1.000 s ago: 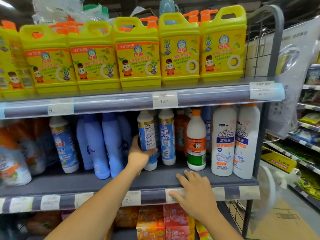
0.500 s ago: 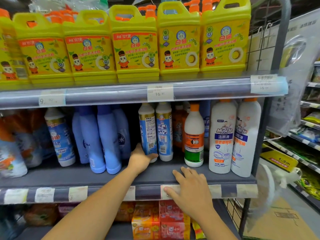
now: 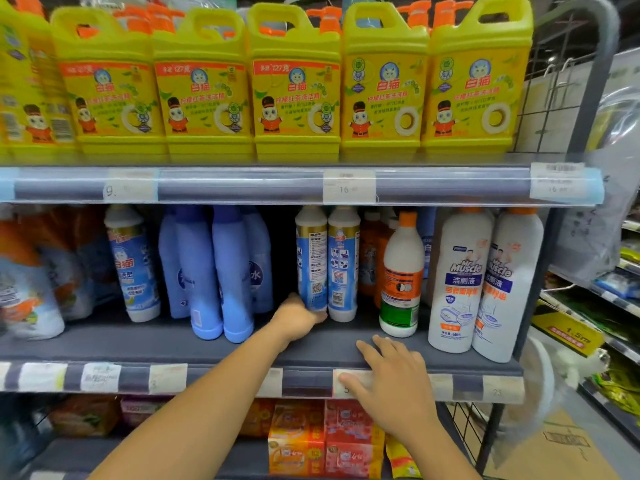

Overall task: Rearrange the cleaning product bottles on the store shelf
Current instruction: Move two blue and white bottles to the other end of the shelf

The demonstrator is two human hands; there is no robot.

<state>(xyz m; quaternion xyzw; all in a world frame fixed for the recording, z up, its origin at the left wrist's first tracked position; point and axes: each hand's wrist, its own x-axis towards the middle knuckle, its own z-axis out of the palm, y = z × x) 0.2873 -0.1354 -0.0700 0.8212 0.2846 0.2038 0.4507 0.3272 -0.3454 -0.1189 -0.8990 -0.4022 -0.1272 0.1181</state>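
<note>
Since the left hand [image 3: 296, 318] has slid from the waist of the blue-labelled bottle [image 3: 311, 258] down to its foot over the last second, the bottle now stands upright on the middle shelf [image 3: 207, 351]. It touches its twin bottle [image 3: 343, 265] on the right, and a dark gap separates it from the blue bottles [image 3: 214, 271] on the left. I judge this placement all but finished, with only the release left before the next bottle.

The thumb lies across the front of the base and the fingers pass behind it. The hand probably still grips the bottle, though motion blur softens its outline. Further right, the right hand [image 3: 394, 379] has stayed put. It lies flat with straight fingers on the shelf's front lip, partly covering a price tag [image 3: 349, 382] and holding nothing.

At the far left the refill pouches [image 3: 31, 282] are blurred and cut by the frame edge. The gap beside the held bottle is too dark to show what, if anything, stands in it. The orange bottles [image 3: 370, 258] behind the twin show only in slivers, and the tag print is mostly unreadable.
</note>
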